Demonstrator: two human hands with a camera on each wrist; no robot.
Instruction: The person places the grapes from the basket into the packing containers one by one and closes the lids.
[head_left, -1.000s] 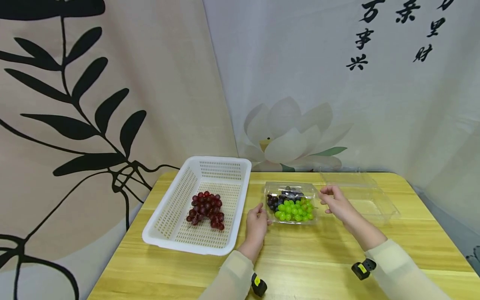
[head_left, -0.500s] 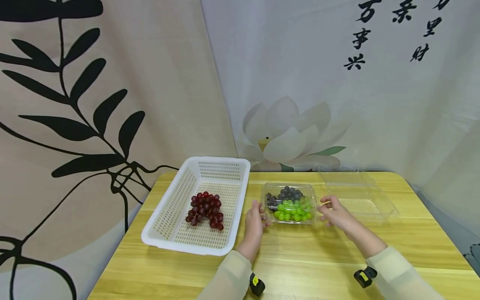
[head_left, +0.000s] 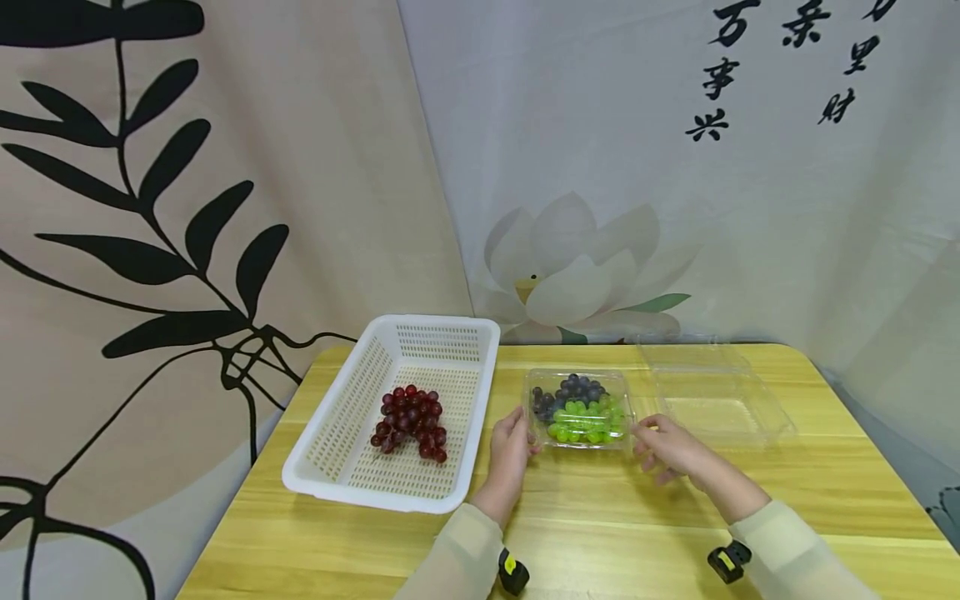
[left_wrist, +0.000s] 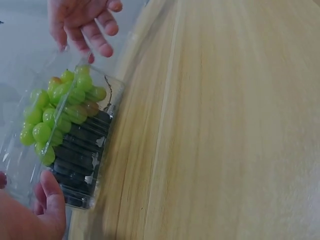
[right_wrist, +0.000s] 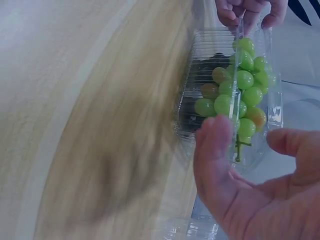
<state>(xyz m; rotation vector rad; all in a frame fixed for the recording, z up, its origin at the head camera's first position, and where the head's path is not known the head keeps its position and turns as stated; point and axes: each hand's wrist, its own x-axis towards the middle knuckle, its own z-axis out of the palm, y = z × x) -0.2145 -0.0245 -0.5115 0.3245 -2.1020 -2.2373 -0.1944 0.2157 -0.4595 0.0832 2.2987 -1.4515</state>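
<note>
A clear plastic clamshell box lies on the table with its lid down over a bunch of green grapes and some dark grapes. At its left edge the left hand pinches the rim, as the right wrist view also shows. The right hand is by the box's front right corner, thumb close to the rim and fingers loosely spread. In the right wrist view its thumb and fingers stand apart near the green stem end; whether they touch the plastic I cannot tell.
On the left stands a white slotted basket holding a bunch of red grapes. Behind the right hand lies a second clear clamshell box, its lid folded back. A printed cloth hangs behind the wooden table.
The box's lid has come down flatter over the grapes. The right hand has slid toward the front along the right edge. The left hand's fingers loosened, then closed on the rim again.
</note>
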